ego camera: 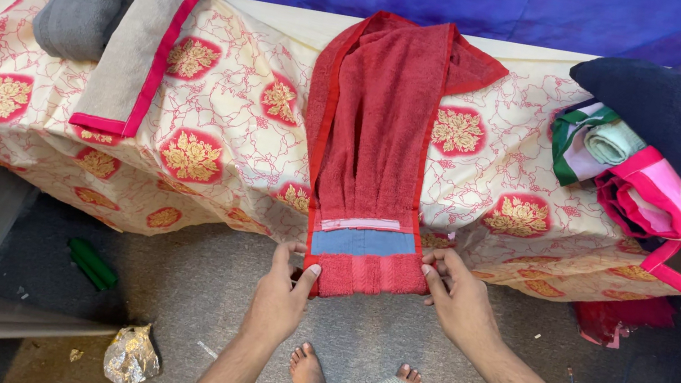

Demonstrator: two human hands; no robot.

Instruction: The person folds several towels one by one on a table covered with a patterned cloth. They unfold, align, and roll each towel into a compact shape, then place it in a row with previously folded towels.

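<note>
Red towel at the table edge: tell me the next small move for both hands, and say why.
Probably turn the rolled end up once more onto the table. The left hand and right hand pinch the two sides of the red towel, whose lower end is already rolled and hangs off the floral tablecloth, while the rest lies flat, narrow and long.

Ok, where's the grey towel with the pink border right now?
In the head view, the grey towel with the pink border lies folded on the left part of the floral-covered table, beside a rolled grey cloth, left of the red towel.
</note>
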